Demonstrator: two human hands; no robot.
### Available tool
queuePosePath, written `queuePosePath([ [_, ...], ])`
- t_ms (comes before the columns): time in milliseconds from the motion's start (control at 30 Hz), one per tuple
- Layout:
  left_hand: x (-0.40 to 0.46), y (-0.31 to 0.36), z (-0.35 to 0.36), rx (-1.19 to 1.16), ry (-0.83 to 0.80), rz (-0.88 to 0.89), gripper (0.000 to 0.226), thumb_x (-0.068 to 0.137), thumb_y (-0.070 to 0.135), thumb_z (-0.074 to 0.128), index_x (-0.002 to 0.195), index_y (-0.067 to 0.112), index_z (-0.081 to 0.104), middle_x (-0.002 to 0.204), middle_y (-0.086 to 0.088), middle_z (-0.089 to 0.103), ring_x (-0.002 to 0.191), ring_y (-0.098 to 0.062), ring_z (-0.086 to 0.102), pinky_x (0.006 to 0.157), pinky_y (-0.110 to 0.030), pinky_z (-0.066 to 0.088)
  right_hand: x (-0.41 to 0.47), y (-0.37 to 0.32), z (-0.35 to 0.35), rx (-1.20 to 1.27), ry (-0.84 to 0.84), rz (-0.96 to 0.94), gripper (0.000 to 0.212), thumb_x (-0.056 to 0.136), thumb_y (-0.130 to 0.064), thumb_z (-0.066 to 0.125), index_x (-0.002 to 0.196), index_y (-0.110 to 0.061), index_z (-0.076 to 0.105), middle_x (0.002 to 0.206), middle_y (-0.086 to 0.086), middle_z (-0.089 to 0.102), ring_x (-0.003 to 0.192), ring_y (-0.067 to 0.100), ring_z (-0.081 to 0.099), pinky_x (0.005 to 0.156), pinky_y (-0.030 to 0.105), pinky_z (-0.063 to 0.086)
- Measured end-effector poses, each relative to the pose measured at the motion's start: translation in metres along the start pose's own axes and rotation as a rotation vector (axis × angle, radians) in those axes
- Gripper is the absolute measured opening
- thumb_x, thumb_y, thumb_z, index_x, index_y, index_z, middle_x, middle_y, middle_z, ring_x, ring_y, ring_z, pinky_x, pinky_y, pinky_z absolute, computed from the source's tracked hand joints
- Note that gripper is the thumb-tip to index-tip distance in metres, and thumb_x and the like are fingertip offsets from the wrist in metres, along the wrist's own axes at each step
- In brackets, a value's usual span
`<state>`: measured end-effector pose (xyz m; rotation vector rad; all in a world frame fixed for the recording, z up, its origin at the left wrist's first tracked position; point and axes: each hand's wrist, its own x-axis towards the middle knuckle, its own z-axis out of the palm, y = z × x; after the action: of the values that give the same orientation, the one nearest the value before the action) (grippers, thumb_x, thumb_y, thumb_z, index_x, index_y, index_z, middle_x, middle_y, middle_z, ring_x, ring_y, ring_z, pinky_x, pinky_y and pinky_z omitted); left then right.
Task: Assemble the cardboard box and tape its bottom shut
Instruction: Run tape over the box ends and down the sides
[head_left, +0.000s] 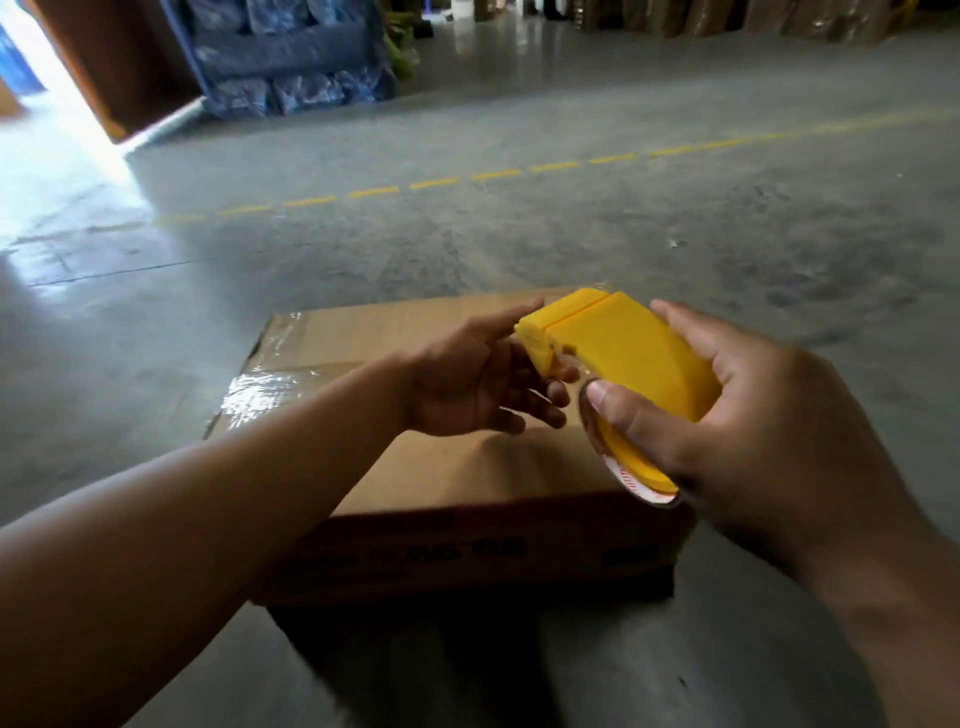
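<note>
A brown cardboard box (447, 483) stands on the floor in front of me with its flaps closed on top. Shiny clear tape (280, 384) runs across its left part and over the far left corner. Above the box I hold a yellow tape dispenser (618, 348) with a roll of clear tape in it. My right hand (753, 431) grips its body and roll, thumb pressed on the roll. My left hand (483, 379) touches the dispenser's front end from below, index finger stretched along its top edge. The fingertips under the dispenser's nose are partly hidden.
The polished concrete floor (467, 244) spreads all around the box, with a dashed yellow line (431, 183) across it. Blue wrapped bundles (291, 57) stand at the far left beside a bright doorway (47, 104). Stacked cartons (753, 15) line the far right.
</note>
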<state>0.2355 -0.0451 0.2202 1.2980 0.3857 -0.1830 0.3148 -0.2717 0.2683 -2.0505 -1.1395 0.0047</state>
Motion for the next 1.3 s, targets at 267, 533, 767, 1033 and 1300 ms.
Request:
queuePosePath([
  [267,-0.023,0.020,-0.029,0.020,0.135,-0.020,0.031,0.087,0.027,0.050,0.071,0.015,0.074,0.083,-0.007,0.068,0.077,-0.021,0.065,0.064,-0.030,0.046,0.021,-0.005,0.029,0.091,-0.048,-0.049,0.081,0.066,-0.069,0.060,0.137,-0.034,0.047,0.135,-0.009,0.055,0.116,0.011,0.053,0.080,0.022,0.037],
  [533,-0.064,0.024,-0.072,0.049,0.173,-0.057,0.036,0.099,0.014,0.040,0.086,0.009,0.073,0.096,-0.020,0.056,0.077,-0.021,0.069,0.062,-0.027,0.051,0.026,-0.046,0.058,0.137,-0.107,-0.083,0.087,0.059,-0.074,0.055,0.138,-0.038,0.045,0.133,-0.012,0.055,0.101,-0.003,0.044,0.075,0.020,0.039],
  [767,-0.100,-0.014,-0.128,-0.106,0.084,0.173,0.019,0.093,0.010,0.049,0.111,0.011,0.054,0.086,-0.007,0.068,0.073,-0.016,0.067,0.064,-0.026,0.054,0.024,-0.078,0.105,0.086,-0.162,-0.133,0.095,0.052,-0.084,0.048,0.137,-0.043,0.045,0.126,-0.026,0.049,0.103,-0.005,0.041,0.076,0.015,0.036],
  [1033,-0.129,-0.030,-0.175,-0.160,0.124,0.153,0.019,0.093,0.018,0.054,0.104,0.007,0.065,0.085,-0.008,0.070,0.080,-0.020,0.063,0.077,-0.030,0.052,0.025,-0.108,0.147,0.138,-0.196,-0.118,0.094,0.049,-0.084,0.046,0.135,-0.047,0.044,0.117,-0.032,0.046,0.098,-0.006,0.042,0.074,0.005,0.030],
  [1300,-0.121,0.006,-0.224,0.094,0.043,-0.120,0.026,0.089,0.001,0.057,0.113,0.007,0.065,0.094,-0.009,0.073,0.080,-0.017,0.070,0.076,-0.029,0.057,0.028,-0.147,0.188,0.087,-0.146,0.042,0.092,0.059,-0.079,0.050,0.142,-0.040,0.037,0.126,-0.016,0.055,0.088,-0.001,0.042,0.072,0.023,0.038],
])
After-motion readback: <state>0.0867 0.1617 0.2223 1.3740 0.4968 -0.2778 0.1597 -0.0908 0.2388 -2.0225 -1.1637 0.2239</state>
